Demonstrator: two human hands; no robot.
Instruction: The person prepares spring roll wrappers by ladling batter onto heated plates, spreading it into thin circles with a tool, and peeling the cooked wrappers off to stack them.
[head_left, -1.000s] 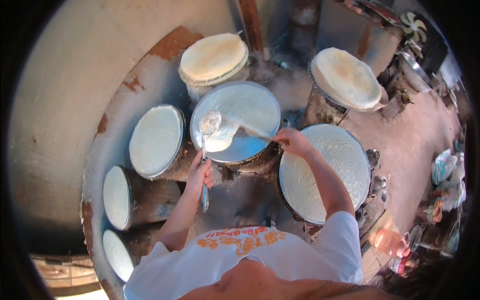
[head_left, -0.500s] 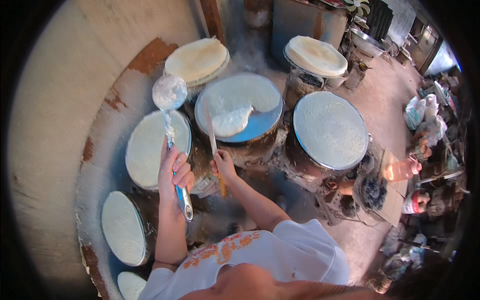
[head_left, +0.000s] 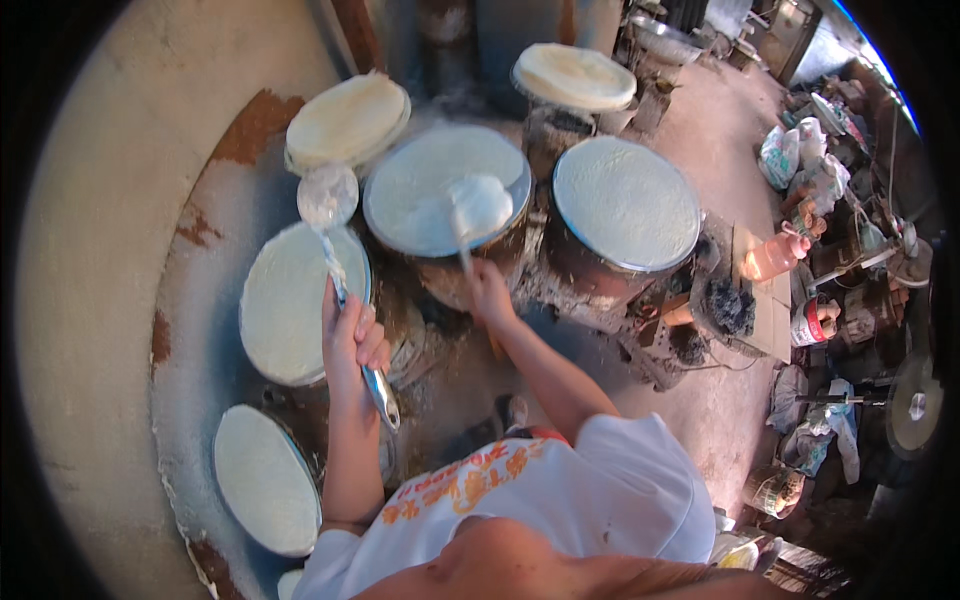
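The left hand [head_left: 352, 338] gripped a ladle [head_left: 328, 196] raised between two pans' rims; the right hand [head_left: 488, 292] clasped a spreader [head_left: 478, 206] over the middle pan [head_left: 400, 190].

white short-sleeved t-shirt [head_left: 560, 490] | orange printed markings on chest | bare forearms

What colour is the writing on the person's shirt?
Orange, on a white shirt, seen in the head view.
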